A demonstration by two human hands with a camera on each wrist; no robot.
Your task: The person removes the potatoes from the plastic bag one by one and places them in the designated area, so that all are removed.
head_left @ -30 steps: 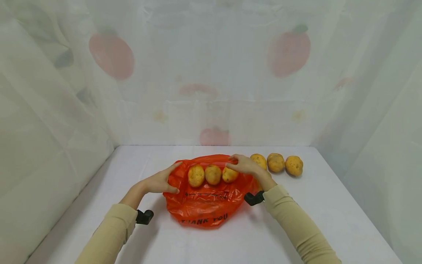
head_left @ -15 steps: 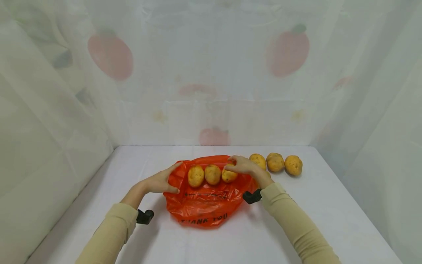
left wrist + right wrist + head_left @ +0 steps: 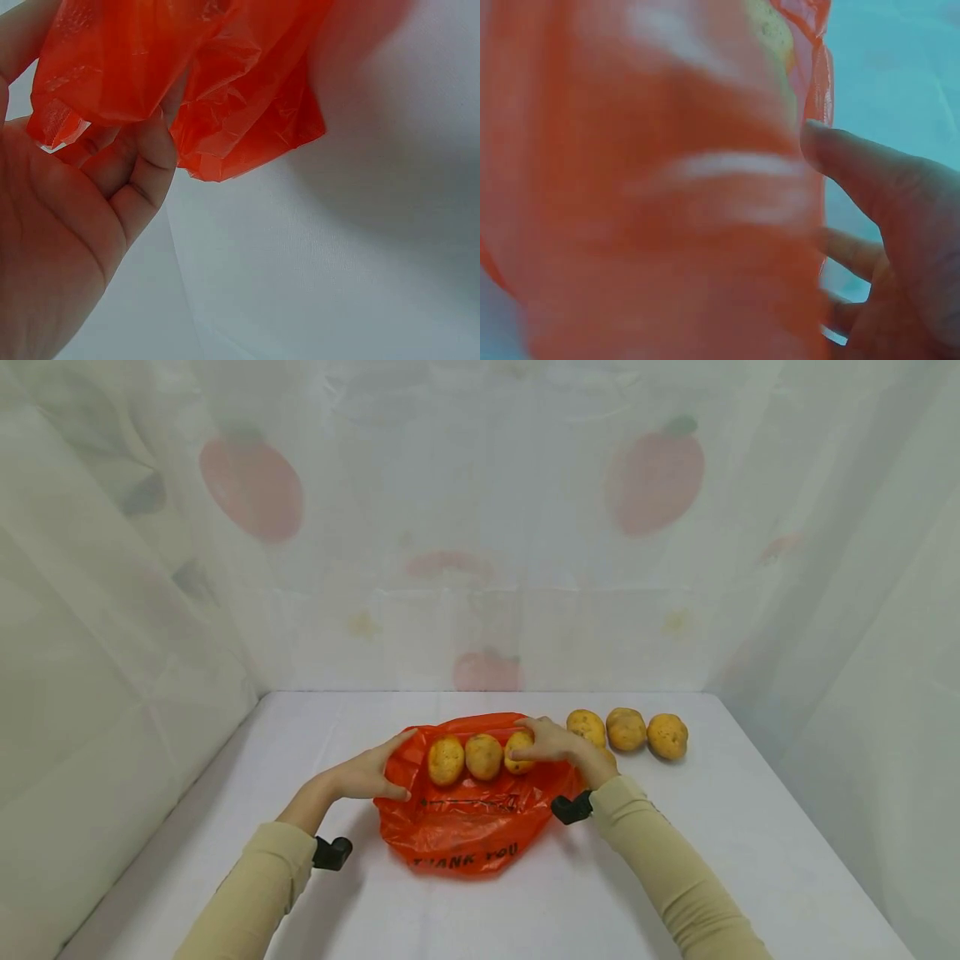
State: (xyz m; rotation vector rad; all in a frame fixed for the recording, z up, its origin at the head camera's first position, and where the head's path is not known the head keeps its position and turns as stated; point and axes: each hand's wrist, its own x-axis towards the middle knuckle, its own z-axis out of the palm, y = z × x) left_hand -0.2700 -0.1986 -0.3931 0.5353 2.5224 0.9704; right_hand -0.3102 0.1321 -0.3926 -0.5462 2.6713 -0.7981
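A red plastic bag (image 3: 461,839) with black "THANK YOU" lettering lies on the white table, its mouth facing up. Three potatoes sit side by side inside: a left potato (image 3: 446,760), a middle potato (image 3: 484,757) and a right potato (image 3: 517,752). My left hand (image 3: 367,772) holds the bag's left edge, thumb in front; the left wrist view shows the film between thumb and curled fingers. My right hand (image 3: 551,741) reaches over the bag's right side, thumb overlapping the right potato. In the right wrist view, red film hides its fingertips, so I cannot tell whether they grip.
Outside the bag, at the back right, lie more potatoes: one beside my right wrist (image 3: 585,725), another (image 3: 626,729) and a third (image 3: 667,737). A further potato (image 3: 606,760) is mostly hidden by my right wrist. White fruit-printed curtains (image 3: 480,527) surround the table.
My right hand has come slightly down and its thumb now covers more of the right potato, which has shifted a touch left. My left hand has stayed nearly still on the bag.
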